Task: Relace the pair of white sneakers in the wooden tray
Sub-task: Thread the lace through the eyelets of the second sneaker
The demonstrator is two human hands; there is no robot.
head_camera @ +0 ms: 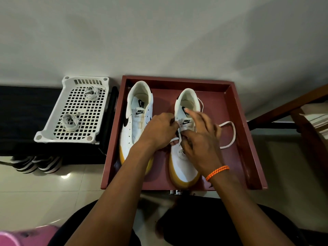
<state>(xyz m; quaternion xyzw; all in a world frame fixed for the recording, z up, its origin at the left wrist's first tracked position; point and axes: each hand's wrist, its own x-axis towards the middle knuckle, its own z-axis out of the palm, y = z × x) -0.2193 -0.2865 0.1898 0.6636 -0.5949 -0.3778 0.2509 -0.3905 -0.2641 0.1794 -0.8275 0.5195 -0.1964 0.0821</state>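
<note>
The two hands meet over the lace holes of the right-hand sneaker (184, 162), and what their fingertips do there is largely hidden by knuckles. Around that grip lies the wooden tray (248, 139), dark red, square, with raised walls. Left of the grip stands the other sneaker (136, 121), smooth white with a gum-yellow sole, its toe covered by a forearm. The left hand (158, 130) has its fingers curled onto the shoe's edge; whether it pinches the lace cannot be told. The right hand (200, 141) pinches the flat white lace (230, 137), which loops out rightward. Further left, a perforated white plastic basket (51, 134) holds two coiled laces.
</note>
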